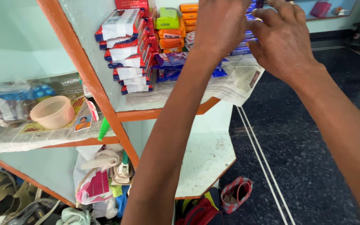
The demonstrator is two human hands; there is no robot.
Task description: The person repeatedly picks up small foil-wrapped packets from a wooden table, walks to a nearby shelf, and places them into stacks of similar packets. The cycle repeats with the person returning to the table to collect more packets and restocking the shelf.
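Both hands reach the stack of blue packets (246, 43) on the newspaper-lined shelf (163, 112) — left hand (219, 25) covers it, grip hidden; right hand (282, 39) fingers spread. Packets look light and slick (best pinched at the edges).

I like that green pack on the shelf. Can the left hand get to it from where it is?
Probably yes. The left hand is already up at the same shelf, just right of the green pack, which sits on top of the orange packs with nothing covering it. A short move left should reach it.
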